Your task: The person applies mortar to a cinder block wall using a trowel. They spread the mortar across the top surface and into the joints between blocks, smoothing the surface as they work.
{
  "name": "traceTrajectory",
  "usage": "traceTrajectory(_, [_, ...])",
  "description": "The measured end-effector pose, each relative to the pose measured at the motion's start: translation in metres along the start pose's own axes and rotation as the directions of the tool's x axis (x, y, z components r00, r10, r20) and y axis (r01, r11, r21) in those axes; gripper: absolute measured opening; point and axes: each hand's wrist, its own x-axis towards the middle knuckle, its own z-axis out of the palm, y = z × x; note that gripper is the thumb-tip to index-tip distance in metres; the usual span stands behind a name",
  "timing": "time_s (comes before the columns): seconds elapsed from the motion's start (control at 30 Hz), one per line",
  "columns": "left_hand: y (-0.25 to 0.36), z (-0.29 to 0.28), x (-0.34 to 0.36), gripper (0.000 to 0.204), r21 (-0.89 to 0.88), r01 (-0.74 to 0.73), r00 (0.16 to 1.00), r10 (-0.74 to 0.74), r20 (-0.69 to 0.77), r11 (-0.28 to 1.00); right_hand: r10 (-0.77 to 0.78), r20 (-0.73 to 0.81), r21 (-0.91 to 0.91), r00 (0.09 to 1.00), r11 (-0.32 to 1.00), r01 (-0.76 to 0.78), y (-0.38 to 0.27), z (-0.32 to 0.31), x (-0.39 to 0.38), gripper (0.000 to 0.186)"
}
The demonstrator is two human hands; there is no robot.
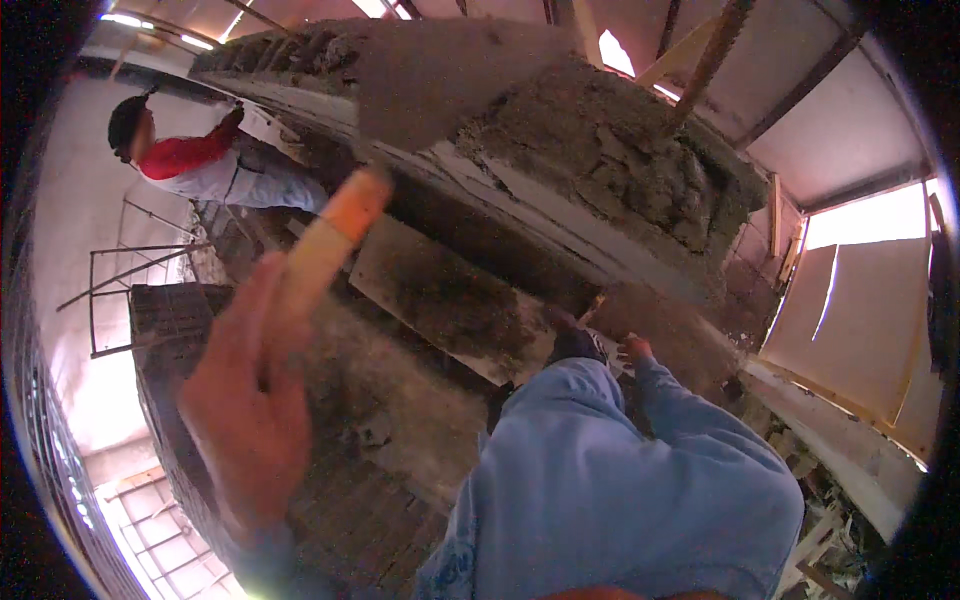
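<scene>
My left hand (245,390) grips a motion-blurred strip of wood (330,240) with an orange patch, raised in the lower left foreground. Past my blue sleeve, my right hand (635,350) is small in view at a grey mortar-stained surface (680,350), fingers partly spread; whether it touches anything smaller is unclear. Above it runs a long concrete ledge (620,250) topped with rough wet mortar (640,150) and a smoother grey patch (440,80). A flat stained slab (430,300) lies below the ledge, by my legs.
A co-worker (180,170) in a red and white top stands at the ledge's upper left. A metal frame (140,250) is at the left. Wooden props (700,70) rise at upper right, near a pale boarded window (870,310). Debris (810,520) lies at lower right.
</scene>
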Motion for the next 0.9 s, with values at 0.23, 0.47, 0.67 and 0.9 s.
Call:
traceTrajectory(0.23, [-0.013,0.016,0.023,0.037,-0.049,0.083,0.994,-0.08,0.076,0.995,-0.052,-0.048,-0.243,0.997,0.969,0.039,-0.002,0.006,-0.001,0.034])
traceTrajectory(0.47, [-0.071,0.0,0.07,0.035,-0.129,0.264,0.965,-0.262,0.028,0.956,-0.111,-0.054,-0.283,0.992,0.955,0.091,0.001,-0.013,0.03,0.035])
traceTrajectory(0.67, [-0.035,0.008,0.055,0.039,0.357,0.203,0.979,-0.184,-0.087,0.912,0.051,-0.019,-0.123,0.999,0.991,-0.053,-0.037,0.043,-0.018,0.041])
traceTrajectory(0.9, [0.003,0.03,0.031,0.044,0.367,0.033,0.996,0.001,-0.093,0.93,-0.009,0.077,-0.449,0.997,0.893,0.043,-0.027,0.021,0.004,0.044])
